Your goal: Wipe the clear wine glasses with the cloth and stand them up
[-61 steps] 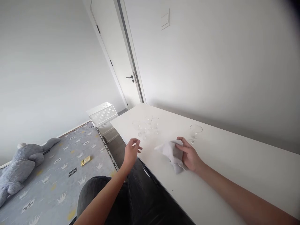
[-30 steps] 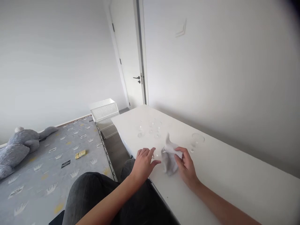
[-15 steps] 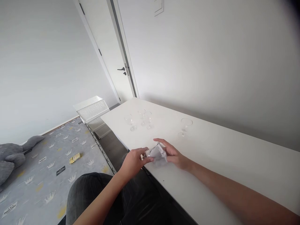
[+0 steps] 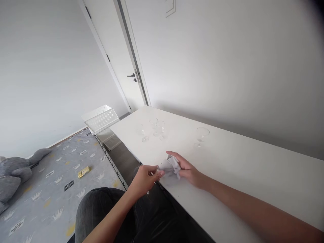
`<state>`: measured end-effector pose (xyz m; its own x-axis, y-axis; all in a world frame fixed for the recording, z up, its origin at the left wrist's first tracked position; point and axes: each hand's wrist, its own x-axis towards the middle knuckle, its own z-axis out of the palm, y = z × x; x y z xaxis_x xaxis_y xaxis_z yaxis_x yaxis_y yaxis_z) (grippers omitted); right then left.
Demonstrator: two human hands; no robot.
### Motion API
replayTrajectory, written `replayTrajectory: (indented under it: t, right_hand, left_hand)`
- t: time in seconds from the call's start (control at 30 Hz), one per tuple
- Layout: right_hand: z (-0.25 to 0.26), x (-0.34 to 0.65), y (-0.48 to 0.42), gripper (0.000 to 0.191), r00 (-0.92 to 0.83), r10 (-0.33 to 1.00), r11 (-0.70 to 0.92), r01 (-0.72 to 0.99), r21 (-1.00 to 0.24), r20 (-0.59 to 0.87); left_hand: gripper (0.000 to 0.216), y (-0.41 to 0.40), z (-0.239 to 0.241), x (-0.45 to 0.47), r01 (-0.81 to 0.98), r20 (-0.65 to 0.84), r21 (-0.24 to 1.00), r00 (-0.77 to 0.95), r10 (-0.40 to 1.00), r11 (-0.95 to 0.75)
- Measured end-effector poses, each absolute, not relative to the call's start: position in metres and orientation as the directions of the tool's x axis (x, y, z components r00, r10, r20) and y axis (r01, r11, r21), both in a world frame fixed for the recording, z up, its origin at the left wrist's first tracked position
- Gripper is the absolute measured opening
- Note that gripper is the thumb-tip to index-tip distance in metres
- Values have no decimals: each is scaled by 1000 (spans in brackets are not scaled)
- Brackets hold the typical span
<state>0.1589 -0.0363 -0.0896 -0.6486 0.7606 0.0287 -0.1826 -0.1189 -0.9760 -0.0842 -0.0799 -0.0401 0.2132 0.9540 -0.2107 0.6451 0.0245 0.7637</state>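
My right hand (image 4: 188,170) is closed around a crumpled light grey cloth (image 4: 169,165) above the front edge of the white table. Fingers and thumb of my left hand (image 4: 145,179) pinch a clear stemmed glass at the cloth's left side; the cloth and fingers hide most of the glass. Behind my hands, a single clear stemmed glass (image 4: 203,132) stands upright on the table. Farther left is a group of three similar glasses, with a front left glass (image 4: 139,129), a rear glass (image 4: 153,123) and a right-hand glass (image 4: 160,126).
The long white table (image 4: 240,168) runs along the wall. White perforated baskets (image 4: 102,120) stand past its far left end. On the left lies a grey patterned mattress (image 4: 58,199), with a gold packet (image 4: 83,171) and a grey plush toy (image 4: 15,175) on it.
The cloth now covers more of the glass, and my left hand has turned slightly and lowered. My right hand stays close by. The whole view has shifted a little.
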Motion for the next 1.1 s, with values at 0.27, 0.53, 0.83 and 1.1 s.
replayTrajectory:
  t: [0.27, 0.53, 0.83, 1.1]
  right_hand:
    - [-87, 160, -31, 78, -724, 690, -234, -254, -938, 24]
    - [-84, 157, -22, 23, -394, 917, -329, -677, -658, -53]
    - [-83, 153, -33, 23, -489, 871, -271, -555, -786, 46]
    - [-90, 154, -39, 73, -419, 908, -203, -418, -886, -10]
  left_hand:
    - [44, -82, -24, -86, 691, -113, 719, 227, 967, -78]
    - [59, -88, -55, -82, 252, -116, 963, 81, 990, 92]
    - [43, -89, -57, -46, 91, -107, 991, 74, 991, 100]
    - [44, -92, -48, -45, 317, -128, 948, 262, 957, 40]
